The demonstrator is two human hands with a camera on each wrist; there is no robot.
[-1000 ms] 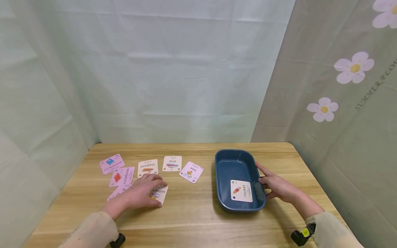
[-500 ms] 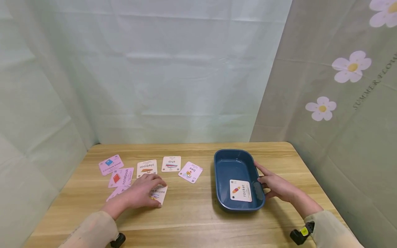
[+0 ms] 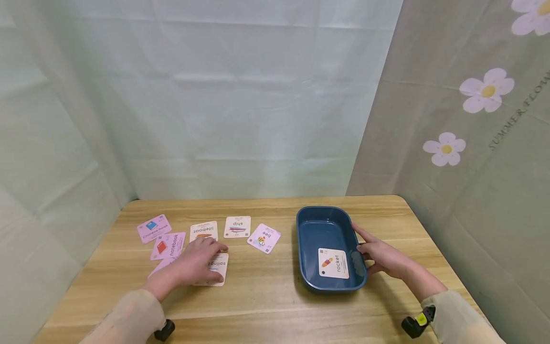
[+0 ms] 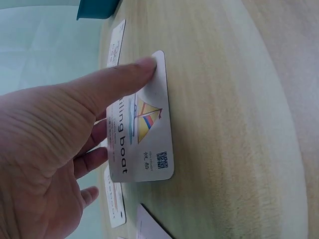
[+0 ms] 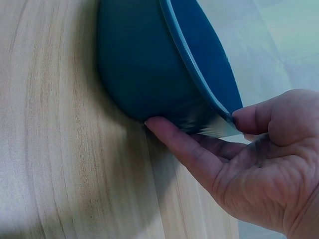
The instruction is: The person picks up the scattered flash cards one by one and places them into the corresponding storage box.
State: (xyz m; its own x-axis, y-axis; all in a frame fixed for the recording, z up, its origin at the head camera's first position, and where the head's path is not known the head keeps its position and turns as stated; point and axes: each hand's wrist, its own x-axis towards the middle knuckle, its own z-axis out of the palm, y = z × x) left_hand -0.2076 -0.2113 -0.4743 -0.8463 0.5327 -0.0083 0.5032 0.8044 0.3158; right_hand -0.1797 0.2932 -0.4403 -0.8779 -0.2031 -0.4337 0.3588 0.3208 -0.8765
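My left hand [image 3: 193, 265] holds a white "sailing boat" card [image 4: 147, 167] edge to edge, thumb on the near edge and fingers at the far one. The hand covers part of this card in the head view. On the right, my right hand [image 3: 384, 258] grips the side of a dark blue tray [image 3: 328, 231]. In the right wrist view its thumb is at the rim and a fingertip is against the lower wall. A white "rocket" card [image 3: 333, 263] lies inside the tray.
Behind the left hand lie a "lifeboat" card [image 3: 204, 231], a "ship" card [image 3: 237, 227] and a pink "bee" card [image 3: 264, 238]. Pink "Chinese book" [image 3: 153, 228] and "notebook" [image 3: 168, 246] cards are at the left, above a partly hidden pink card [image 3: 163, 265].
The sailing boat card has turned and shifted slightly left with my left hand, which moved a little that way too. The right hand stays on the tray.
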